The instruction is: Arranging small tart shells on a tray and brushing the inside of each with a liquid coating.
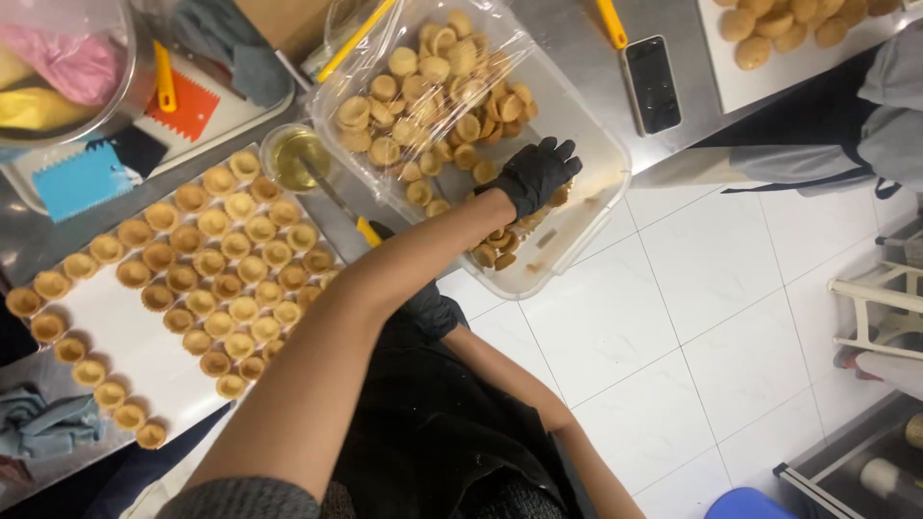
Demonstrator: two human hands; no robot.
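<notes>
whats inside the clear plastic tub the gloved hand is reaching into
The clear tub holds small baked tart shells, partly under crumpled plastic wrap. The left hand, in a black glove, reaches in. Shells beneath that hand and forearm are hidden.

This is a commercial pastry kitchen. A brushed stainless-steel bench [577, 38] carries a flat white tray [125, 341] lined with rows of small golden tartlet shells [207, 264], and a clear plastic tub [586, 144] holds many more. Ridged plastic dough scrapers [82, 178] lie nearby, a hand wears a black disposable glove [534, 175], and the floor [692, 317] is white tile.
</notes>
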